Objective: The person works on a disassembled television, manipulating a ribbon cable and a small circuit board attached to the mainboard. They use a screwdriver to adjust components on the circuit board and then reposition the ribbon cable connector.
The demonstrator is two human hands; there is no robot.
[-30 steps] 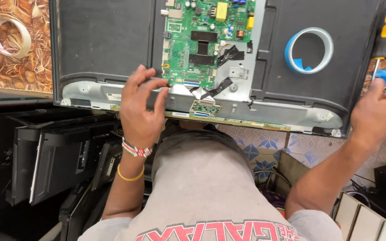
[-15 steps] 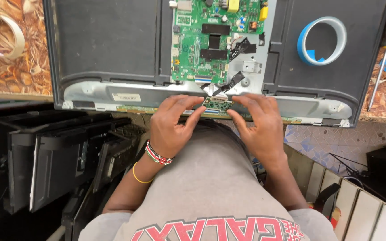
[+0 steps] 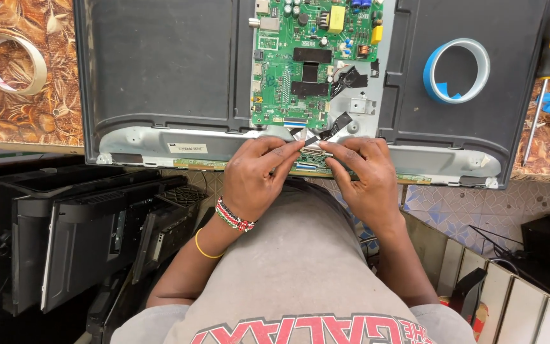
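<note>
Matt black plastic back panel [image 3: 160, 64], glossy green circuit board [image 3: 313, 57], bare metal frame [image 3: 160, 141].

Bright, even light falls from above, and no hard shadows show anywhere. The green circuit board [image 3: 313, 64] is crisp, its small parts easy to tell apart. A soft sheen lies on the grey metal strip [image 3: 179, 141] along the panel's near edge, and a faint glare on the blue tape roll [image 3: 433, 75]. Both hands [image 3: 259, 175] [image 3: 361, 175] are sharp, with no motion blur. The dark casings [image 3: 77, 242] at the lower left sit in dimmer light. Straight edges bow slightly toward the corners.
</note>
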